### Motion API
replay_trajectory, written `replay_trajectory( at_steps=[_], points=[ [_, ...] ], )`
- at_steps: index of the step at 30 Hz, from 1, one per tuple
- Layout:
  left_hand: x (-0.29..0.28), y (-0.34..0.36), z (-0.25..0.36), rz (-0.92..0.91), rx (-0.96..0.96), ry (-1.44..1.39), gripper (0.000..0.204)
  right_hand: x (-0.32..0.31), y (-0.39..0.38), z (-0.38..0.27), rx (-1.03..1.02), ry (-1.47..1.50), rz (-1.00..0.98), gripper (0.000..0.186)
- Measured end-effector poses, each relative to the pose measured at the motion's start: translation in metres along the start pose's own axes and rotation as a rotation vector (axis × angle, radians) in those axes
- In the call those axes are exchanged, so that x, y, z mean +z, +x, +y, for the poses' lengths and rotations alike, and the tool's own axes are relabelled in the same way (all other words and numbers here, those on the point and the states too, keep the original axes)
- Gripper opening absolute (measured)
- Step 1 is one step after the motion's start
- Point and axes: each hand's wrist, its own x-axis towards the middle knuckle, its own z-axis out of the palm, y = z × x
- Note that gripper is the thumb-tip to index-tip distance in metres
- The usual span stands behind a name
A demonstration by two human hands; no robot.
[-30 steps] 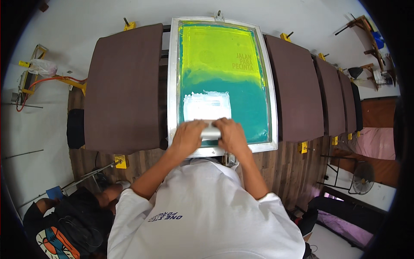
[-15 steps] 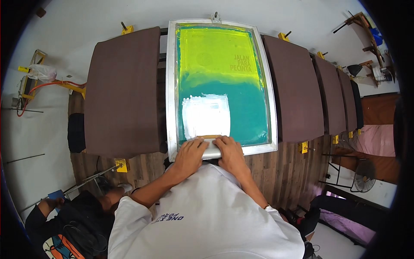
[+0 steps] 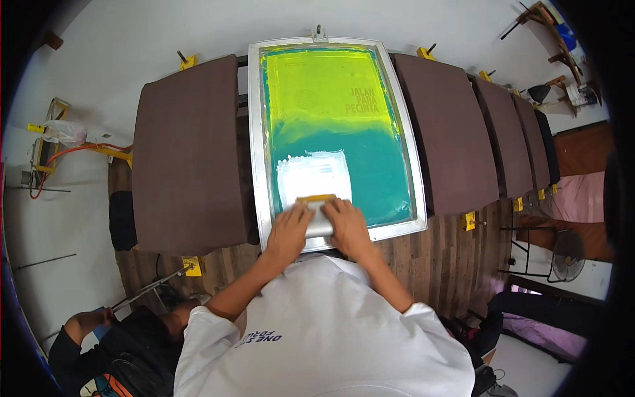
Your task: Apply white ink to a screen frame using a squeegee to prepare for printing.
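A metal-framed printing screen (image 3: 413, 165) lies in front of me, its mesh yellow-green at the far part and teal nearer. White ink (image 3: 309, 173) spreads as a block over the near-left mesh. At its near edge is a squeegee (image 3: 319, 226) with a silvery body and a yellowish strip along its far edge. My left hand (image 3: 288, 233) grips the squeegee's left end and my right hand (image 3: 348, 226) its right end, fingers wrapped over the top. Both hands are slightly smeared by motion, and the blade's contact with the mesh is hidden.
Brown padded boards (image 3: 188, 152) stand left and right of the screen, with yellow clamps (image 3: 192, 266) at their ends. Another person (image 3: 126, 351) in dark clothes is at lower left. A standing fan (image 3: 567, 257) is at far right, above the wooden floor (image 3: 423, 264).
My hands and the squeegee have moved a little away from me, off the screen's near rim toward the white ink. The whole view has also tilted slightly.
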Motion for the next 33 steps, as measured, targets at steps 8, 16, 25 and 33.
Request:
replay_trajectory(
  at_steps=[8, 16, 25, 33],
  points=[
    [-0.030, 0.010, 0.012, -0.115, -0.053, -0.149, 0.049, -0.032, 0.004, -0.009, 0.015, -0.001, -0.105, 0.044],
    [-0.019, 0.062, -0.026, 0.072, -0.055, -0.128, 0.046, -0.022, 0.071, 0.020, -0.073, 0.023, 0.063, 0.045],
    [-0.014, -0.018, 0.018, -0.155, -0.056, -0.067, 0.059, -0.020, -0.018, -0.009, -0.018, 0.037, -0.071, 0.049],
    [-0.030, 0.071, -0.028, 0.073, -0.023, -0.132, 0.043, -0.037, 0.078, 0.013, -0.043, -0.086, 0.011, 0.041]
  ],
)
